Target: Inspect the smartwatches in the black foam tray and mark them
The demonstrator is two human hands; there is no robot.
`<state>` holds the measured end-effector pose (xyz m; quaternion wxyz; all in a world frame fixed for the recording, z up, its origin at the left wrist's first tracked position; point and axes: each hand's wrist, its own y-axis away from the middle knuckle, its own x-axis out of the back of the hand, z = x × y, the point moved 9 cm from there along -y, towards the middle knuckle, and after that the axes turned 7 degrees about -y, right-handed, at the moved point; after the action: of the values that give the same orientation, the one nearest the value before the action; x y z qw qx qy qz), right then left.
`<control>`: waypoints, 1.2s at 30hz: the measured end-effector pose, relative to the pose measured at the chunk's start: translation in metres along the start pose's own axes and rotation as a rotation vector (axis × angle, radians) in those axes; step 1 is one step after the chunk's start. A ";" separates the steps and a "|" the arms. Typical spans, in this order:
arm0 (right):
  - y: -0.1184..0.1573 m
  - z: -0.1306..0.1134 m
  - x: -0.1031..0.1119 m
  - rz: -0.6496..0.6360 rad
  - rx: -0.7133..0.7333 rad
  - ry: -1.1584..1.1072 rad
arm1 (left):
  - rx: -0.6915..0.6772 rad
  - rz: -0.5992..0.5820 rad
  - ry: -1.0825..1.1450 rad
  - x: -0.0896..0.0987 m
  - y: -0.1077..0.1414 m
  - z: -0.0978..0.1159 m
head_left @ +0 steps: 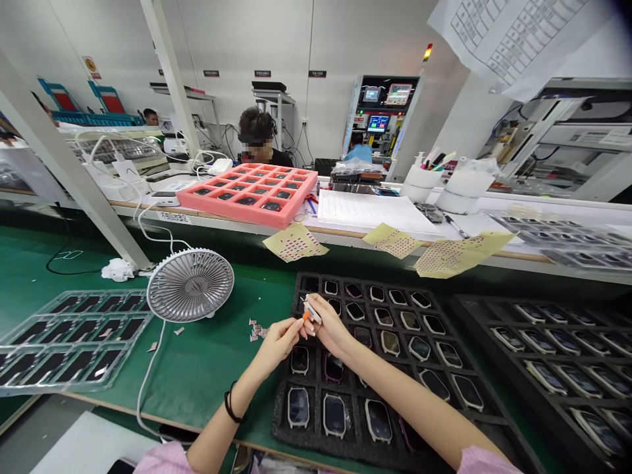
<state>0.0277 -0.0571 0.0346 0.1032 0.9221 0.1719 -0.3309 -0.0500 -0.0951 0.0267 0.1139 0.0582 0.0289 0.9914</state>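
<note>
My right hand (330,324) pinches a small white smartwatch case (312,312) just above a black foam tray (284,428). My left hand (279,342) is next to it, with its fingertips holding a tiny orange piece (306,316) against the case. Rows of watch cases with dark screens (299,407) sit in the tray's pockets below my forearms. A small heap of paper scraps (257,330) lies on the green mat left of my left hand.
A second black tray of watch cases (557,375) lies to the right. A white desk fan (190,285) and a clear plastic tray (74,342) stand left. Sticker sheets (461,255) lie along the bench edge. Across the bench are a pink foam tray (247,194) and a co-worker (259,137).
</note>
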 end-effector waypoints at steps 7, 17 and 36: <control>0.001 -0.008 -0.004 -0.039 0.087 0.124 | -0.041 0.017 -0.112 0.007 0.004 0.010; 0.004 0.009 -0.012 -0.016 -0.089 -0.199 | -0.079 0.104 0.043 0.001 0.008 0.008; -0.004 0.002 0.029 0.009 0.254 0.878 | 0.009 0.389 -0.408 0.073 0.021 -0.018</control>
<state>0.0462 -0.0468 0.0136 -0.0919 0.9812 0.1532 0.0734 -0.1279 -0.0993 0.0186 -0.0753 0.2614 -0.0019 0.9623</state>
